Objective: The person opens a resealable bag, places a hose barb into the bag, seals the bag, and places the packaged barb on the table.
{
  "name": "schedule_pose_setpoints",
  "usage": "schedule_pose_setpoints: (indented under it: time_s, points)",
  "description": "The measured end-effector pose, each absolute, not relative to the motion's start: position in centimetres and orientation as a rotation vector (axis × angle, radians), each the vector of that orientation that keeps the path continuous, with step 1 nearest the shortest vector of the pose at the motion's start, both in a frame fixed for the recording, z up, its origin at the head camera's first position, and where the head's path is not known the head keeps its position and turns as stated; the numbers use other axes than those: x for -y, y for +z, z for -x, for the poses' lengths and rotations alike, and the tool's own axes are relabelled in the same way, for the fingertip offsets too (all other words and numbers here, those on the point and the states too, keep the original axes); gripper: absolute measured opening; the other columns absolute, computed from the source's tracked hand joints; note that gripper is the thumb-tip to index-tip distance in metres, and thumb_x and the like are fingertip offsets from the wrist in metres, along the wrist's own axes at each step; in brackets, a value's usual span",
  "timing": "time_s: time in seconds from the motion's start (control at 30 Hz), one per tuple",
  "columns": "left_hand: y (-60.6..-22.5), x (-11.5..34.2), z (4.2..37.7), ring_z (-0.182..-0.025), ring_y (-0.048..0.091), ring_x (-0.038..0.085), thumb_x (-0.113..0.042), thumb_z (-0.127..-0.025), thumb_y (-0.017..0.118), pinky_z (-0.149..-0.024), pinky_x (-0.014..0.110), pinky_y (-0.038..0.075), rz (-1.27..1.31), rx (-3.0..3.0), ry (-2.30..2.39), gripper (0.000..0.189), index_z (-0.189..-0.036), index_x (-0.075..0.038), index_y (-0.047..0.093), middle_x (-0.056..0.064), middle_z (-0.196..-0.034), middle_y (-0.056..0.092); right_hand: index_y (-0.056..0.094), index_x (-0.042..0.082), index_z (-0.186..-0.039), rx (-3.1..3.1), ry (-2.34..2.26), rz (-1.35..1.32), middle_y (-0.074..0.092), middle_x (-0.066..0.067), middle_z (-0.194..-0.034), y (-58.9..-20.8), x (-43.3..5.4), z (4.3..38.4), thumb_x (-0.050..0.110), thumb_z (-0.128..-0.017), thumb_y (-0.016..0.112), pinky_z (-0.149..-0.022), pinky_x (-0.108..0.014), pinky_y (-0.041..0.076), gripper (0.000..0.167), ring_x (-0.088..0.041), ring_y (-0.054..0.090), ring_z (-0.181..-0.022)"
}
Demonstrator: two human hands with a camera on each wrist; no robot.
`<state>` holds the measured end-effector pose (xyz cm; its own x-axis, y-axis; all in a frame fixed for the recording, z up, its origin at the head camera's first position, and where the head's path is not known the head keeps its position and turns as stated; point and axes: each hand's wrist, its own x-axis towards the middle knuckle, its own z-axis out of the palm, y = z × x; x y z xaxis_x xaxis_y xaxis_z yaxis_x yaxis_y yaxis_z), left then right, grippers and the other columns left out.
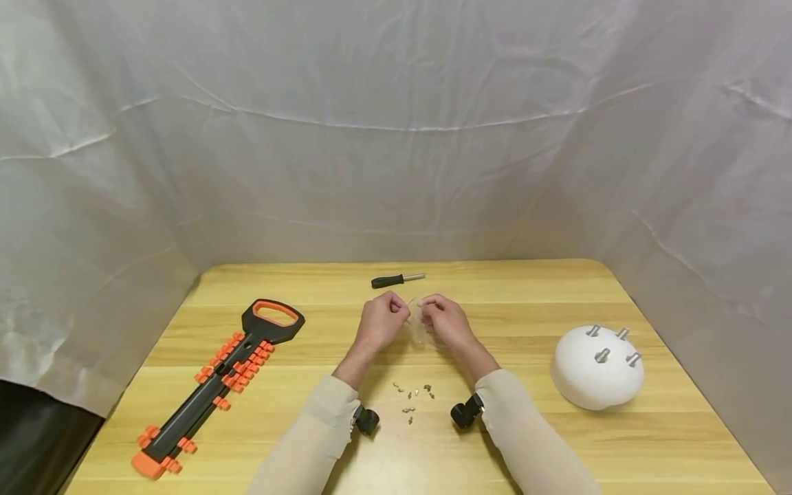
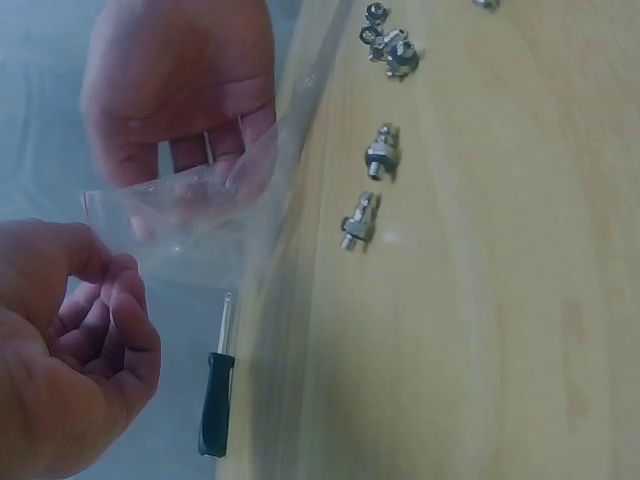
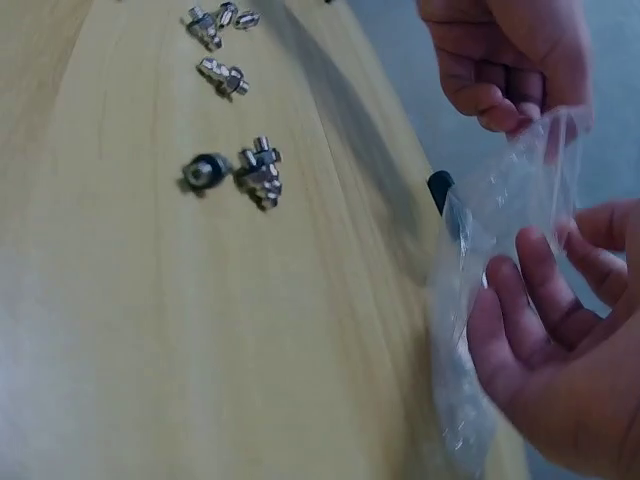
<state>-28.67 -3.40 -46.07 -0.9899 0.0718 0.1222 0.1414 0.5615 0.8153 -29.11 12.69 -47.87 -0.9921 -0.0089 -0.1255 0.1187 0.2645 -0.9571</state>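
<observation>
My left hand (image 1: 383, 320) pinches one upper corner of a clear plastic zip bag (image 1: 417, 328) between thumb and forefinger, its other fingers curled. Across from it, my right hand (image 1: 449, 324) pinches the bag's opposite side near the mouth. In the right wrist view, the right hand's fingers (image 3: 540, 300) lie against the wrinkled film of the bag (image 3: 485, 215), which hangs down between the hands. No contents show inside it. Small metal threaded fittings (image 2: 381, 152) with hex bodies lie scattered on the table, nearer me than the hands.
Beyond the hands lies a black-handled screwdriver (image 1: 388, 281). To the left is a long black rail (image 1: 192, 412) with orange clips and a loop handle. A white rounded body (image 1: 590, 378) with several metal posts sits at the right of the wooden table (image 1: 513, 309). Grey sheeting (image 1: 396, 172) surrounds the table.
</observation>
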Motion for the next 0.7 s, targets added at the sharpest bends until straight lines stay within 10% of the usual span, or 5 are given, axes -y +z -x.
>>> schedule_pose_setpoints:
  time_s: [0.2, 0.7]
  points:
    - [-46.15, 3.49, 28.5, -0.057, 0.055, 0.009, -0.009, -0.086, 0.058, -0.054, 0.023, 0.044, 0.247, 2.684, -1.398, 0.007, -0.089, -0.013, 0.062, -0.001, -0.073, 0.064, 0.062, 0.011, -0.091, -2.622, -1.618, -0.08, 0.06, -0.002, -0.081, -47.27, -12.3, 29.05, 0.02, -0.085, 0.07, -0.059, -0.024, 0.047, 0.014, -0.019, 0.061, -0.071]
    - [-46.61, 4.21, 28.2, -0.062, 0.055, 0.007, -0.01, -0.086, 0.059, -0.059, 0.022, 0.046, 0.379, 2.661, -1.057, 0.018, -0.082, -0.015, 0.077, -0.001, -0.079, 0.07, 0.074, 0.019, -0.1, -2.713, -1.323, 0.075, 0.07, -0.004, -0.094, -47.38, -12.76, 28.92, 0.02, -0.096, 0.055, -0.057, -0.025, 0.043, 0.019, -0.013, 0.055, -0.067]
